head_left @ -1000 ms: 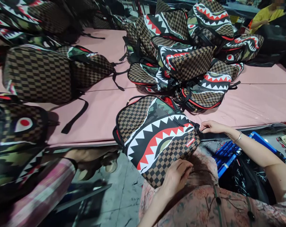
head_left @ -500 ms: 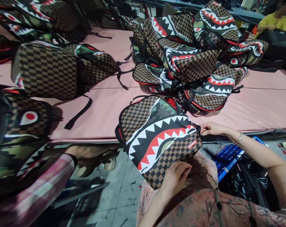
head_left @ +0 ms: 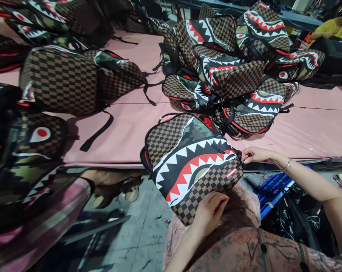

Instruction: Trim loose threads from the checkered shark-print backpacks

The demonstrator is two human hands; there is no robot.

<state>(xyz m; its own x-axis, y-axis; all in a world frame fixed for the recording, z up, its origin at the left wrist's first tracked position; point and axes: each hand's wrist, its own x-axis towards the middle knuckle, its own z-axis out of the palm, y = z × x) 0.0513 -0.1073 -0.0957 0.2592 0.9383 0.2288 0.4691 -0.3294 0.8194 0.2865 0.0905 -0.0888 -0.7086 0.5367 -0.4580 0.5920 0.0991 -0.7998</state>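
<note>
A backpack (head_left: 188, 166) with brown-and-black checks, a camouflage patch and a red-and-white shark mouth lies tilted across my lap and the table's front edge. My left hand (head_left: 211, 209) is closed at its near bottom edge, fingers curled in against the fabric; the fingertips are partly hidden. On the pack's right side, my right hand (head_left: 253, 155) pinches a small dark part by the black edging, with a bit of metal just below the fingers. Whether this is a zipper pull or a strap end I cannot make out.
Similar backpacks (head_left: 244, 77) are heaped on the pink tabletop (head_left: 128, 128) beyond. Others lie left, including a large checked one (head_left: 62, 81). A co-worker's plaid-clad leg (head_left: 54, 223) is at left. At right below stands a blue crate (head_left: 275, 192) beside black material.
The view has shifted slightly, so the table things appear a little further right. At the left, the co-worker's backpack has tilted or moved. My hands keep nearly the same places on my backpack.
</note>
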